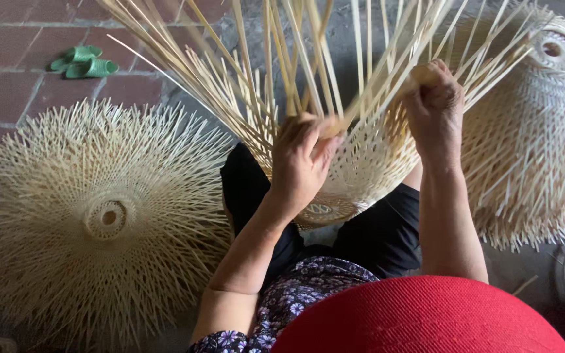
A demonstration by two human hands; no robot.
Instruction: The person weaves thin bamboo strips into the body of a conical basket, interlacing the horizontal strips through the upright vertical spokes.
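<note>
A half-woven bamboo basket (361, 176) rests between my knees, its woven dome low and long loose bamboo strips (282, 59) fanning upward. My left hand (302, 163) pinches a few of those strips near the woven rim. My right hand (434, 98) is closed around another strip higher up on the right side of the basket. Both forearms reach forward over my black trousers.
A finished spiky woven bamboo dome (99, 216) lies on the brick floor at left. Another woven dome (544, 131) sits at right. A pair of green sandals (85, 62) lies at the back left. A red hat brim (420, 317) fills the bottom edge.
</note>
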